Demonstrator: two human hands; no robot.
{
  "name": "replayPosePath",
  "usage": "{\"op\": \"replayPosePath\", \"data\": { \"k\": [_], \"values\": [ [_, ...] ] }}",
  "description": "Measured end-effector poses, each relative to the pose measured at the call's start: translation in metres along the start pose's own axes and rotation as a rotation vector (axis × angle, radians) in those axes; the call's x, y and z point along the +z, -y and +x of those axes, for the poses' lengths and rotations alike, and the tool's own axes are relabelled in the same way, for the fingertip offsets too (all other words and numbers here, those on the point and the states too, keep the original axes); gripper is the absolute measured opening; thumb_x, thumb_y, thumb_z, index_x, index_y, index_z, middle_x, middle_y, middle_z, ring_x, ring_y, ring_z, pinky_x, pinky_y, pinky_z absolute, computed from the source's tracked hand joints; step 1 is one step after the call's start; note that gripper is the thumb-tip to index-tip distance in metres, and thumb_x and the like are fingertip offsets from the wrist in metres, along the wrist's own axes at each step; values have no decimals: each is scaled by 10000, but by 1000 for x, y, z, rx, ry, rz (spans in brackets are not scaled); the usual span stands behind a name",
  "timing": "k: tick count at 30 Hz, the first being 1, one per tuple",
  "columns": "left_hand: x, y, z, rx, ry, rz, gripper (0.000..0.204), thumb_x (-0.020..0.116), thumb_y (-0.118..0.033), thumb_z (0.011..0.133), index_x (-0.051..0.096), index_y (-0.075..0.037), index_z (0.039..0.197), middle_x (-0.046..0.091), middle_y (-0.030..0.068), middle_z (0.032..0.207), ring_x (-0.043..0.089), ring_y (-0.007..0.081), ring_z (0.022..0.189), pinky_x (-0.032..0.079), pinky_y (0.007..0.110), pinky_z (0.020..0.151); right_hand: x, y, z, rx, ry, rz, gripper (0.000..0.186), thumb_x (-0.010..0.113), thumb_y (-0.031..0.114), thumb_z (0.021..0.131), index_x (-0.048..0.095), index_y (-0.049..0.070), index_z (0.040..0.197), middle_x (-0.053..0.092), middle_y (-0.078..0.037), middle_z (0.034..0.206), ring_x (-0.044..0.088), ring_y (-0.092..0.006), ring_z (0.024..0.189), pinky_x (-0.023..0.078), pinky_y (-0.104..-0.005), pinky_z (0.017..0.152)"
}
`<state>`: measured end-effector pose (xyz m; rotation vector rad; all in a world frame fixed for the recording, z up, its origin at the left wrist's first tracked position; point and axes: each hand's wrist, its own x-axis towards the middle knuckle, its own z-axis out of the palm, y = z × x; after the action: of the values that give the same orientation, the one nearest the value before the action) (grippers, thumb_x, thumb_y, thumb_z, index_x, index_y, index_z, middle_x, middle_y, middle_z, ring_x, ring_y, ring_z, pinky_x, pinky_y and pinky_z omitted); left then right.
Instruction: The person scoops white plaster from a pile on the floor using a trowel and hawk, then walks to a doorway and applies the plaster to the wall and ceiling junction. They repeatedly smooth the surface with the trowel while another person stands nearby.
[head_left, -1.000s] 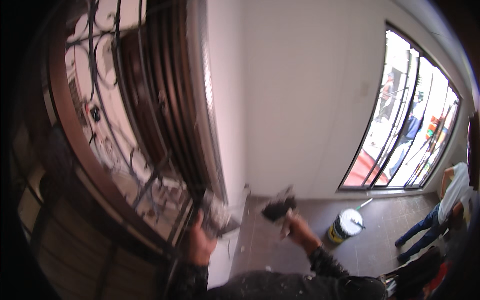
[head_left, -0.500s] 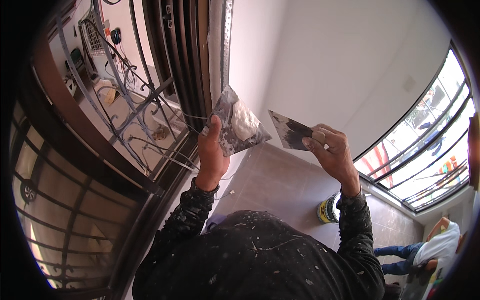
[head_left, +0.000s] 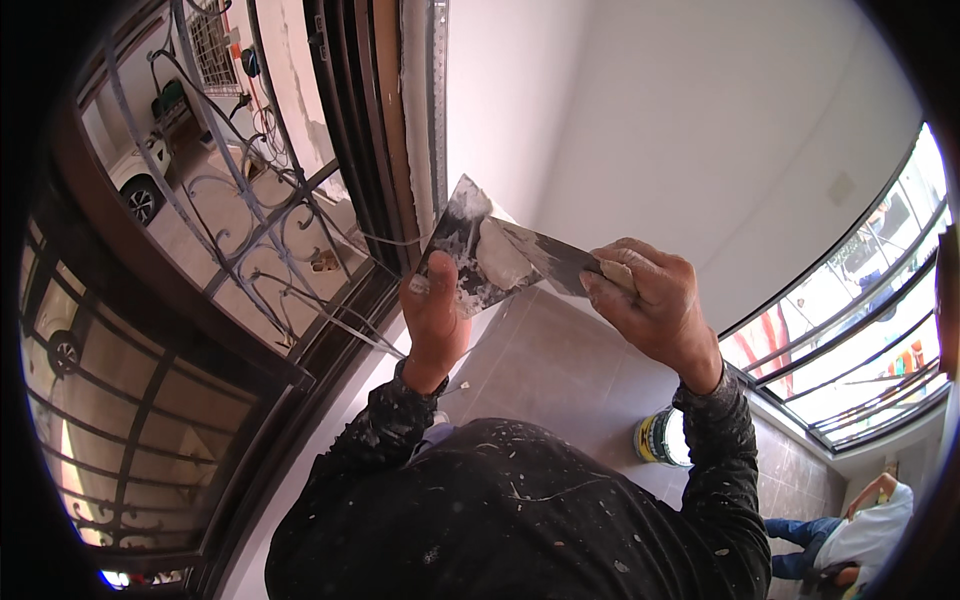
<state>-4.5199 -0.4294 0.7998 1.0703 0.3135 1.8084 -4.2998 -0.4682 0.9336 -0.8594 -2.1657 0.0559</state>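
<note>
My left hand [head_left: 433,305] grips a flat metal plate [head_left: 458,238] smeared with white plaster, its thumb lying on the top face. A lump of plaster [head_left: 503,258] sits on that plate. In my right hand [head_left: 650,305] is a putty knife [head_left: 560,258], pinched between thumb and fingers near its handle end. The knife's blade lies over the right part of the plate and meets the plaster lump. What supports the plate underneath is hidden by my left hand.
A white wall [head_left: 680,130] rises ahead. On the left stands a dark window frame [head_left: 365,120] with scrolled metal bars [head_left: 250,200]. A bucket [head_left: 655,438] is on the tiled floor [head_left: 545,370] near my right forearm. Another person [head_left: 865,525] is at the lower right, by a barred window [head_left: 850,330].
My right hand has moved left, bringing the putty knife from apart onto the plate and its plaster. The plaster lump looks flatter. The view has shifted slightly.
</note>
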Motion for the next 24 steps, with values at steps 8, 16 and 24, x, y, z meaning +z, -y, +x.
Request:
{"op": "replayPosePath", "data": {
  "k": [8,16,24],
  "values": [
    [-13,19,5,545,-75,491,420,595,-267,1007,577,74,1251,643,123,1038,618,146,905,498,295,810,-15,-12,11,-511,-224,-380,234,781,102,758,713,4,959,675,-129,886,676,-224,659,541,-325,520],
    [25,-23,56,-397,114,-234,500,567,-385,1015,573,33,1289,710,125,1104,716,206,952,588,325,839,-56,-25,32,143,-335,323,246,734,168,896,698,-22,1049,705,-100,954,668,-152,742,541,-281,594],
    [36,-16,72,-919,254,-580,399,558,-265,1021,563,18,1301,680,147,1210,691,212,1066,587,360,925,7,-75,16,559,-73,1374,354,699,130,907,626,-61,1196,705,-140,1088,714,-201,904,603,-330,827]
  ]
}}
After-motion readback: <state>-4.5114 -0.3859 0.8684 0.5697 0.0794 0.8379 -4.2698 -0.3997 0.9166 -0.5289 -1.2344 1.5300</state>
